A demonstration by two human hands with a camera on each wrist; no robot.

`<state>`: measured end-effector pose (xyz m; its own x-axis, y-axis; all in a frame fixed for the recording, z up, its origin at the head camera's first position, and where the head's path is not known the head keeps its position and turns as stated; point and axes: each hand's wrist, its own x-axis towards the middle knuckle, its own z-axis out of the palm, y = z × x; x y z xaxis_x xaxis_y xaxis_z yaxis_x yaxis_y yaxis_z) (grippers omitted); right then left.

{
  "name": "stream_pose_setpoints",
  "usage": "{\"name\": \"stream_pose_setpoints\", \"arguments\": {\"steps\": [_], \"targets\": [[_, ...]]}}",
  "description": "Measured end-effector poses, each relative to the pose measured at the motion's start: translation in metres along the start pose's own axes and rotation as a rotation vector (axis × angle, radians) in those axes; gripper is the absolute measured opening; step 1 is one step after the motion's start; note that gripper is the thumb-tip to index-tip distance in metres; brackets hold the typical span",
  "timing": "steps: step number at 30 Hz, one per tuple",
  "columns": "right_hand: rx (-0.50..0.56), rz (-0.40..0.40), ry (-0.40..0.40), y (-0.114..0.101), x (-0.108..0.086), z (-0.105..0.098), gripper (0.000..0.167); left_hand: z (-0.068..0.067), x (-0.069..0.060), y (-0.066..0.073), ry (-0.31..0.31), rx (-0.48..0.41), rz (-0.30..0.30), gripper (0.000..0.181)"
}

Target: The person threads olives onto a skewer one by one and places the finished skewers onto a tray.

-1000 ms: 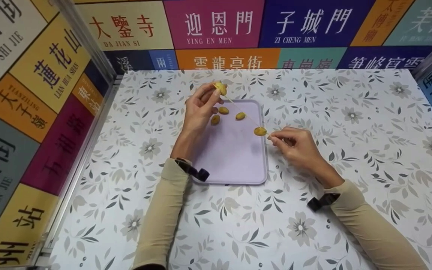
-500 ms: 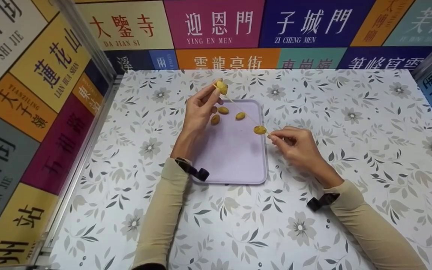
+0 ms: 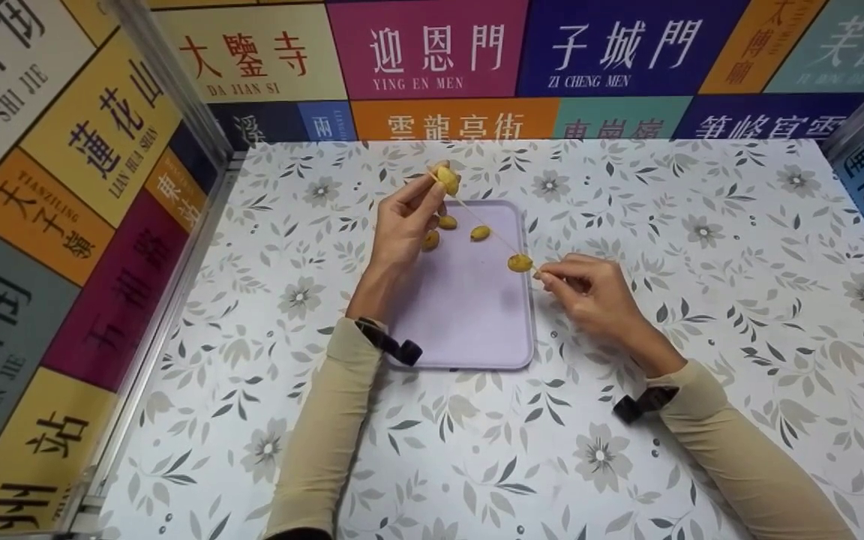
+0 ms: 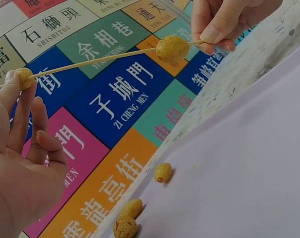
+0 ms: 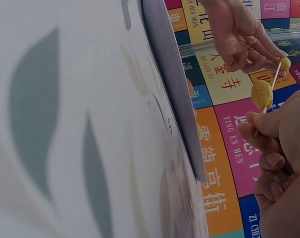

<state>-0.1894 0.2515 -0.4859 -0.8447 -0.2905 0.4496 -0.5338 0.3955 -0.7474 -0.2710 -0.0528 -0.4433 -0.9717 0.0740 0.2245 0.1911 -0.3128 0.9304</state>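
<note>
A thin wooden skewer [image 4: 98, 61] slants between my hands above the tray. My left hand [image 3: 402, 229] pinches a wrinkled yellow, olive-like fruit [image 3: 448, 180] at the skewer's far end, with thumb and index finger. In the left wrist view, the skewer's tip pokes out beyond that fruit [image 4: 24, 78]. A second fruit [image 3: 520, 262] is threaded near the other end, just beyond the fingertips of my right hand [image 3: 593, 292]. That hand grips the skewer's near end between thumb and fingers. Loose fruits lie on the tray, among them one [image 3: 481, 233] apart and two close together [image 4: 131, 208].
The light purple tray [image 3: 469, 322] lies on a table with a floral cover [image 3: 604, 450]. Panels with printed characters [image 3: 432, 52] stand behind the table and along its left side. Each wrist wears a black camera mount [image 3: 391, 343].
My left hand and the fruit it pinches have shifted slightly to the right, a little way along the skewer. My right hand has hardly moved.
</note>
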Motion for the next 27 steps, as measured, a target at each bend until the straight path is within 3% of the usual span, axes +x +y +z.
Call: {"name": "stream_pose_setpoints", "arguments": {"steps": [11,27], "targets": [[-0.008,-0.020,0.010,-0.0005,0.0005,0.0004,0.017,0.0027,-0.0037,-0.0039,-0.025,-0.010,-0.033,0.037],[-0.016,-0.055,0.061,0.0011,0.0017,0.0031,0.019,0.0099,-0.0056,-0.0050,-0.046,0.043,0.037,0.035]]}}
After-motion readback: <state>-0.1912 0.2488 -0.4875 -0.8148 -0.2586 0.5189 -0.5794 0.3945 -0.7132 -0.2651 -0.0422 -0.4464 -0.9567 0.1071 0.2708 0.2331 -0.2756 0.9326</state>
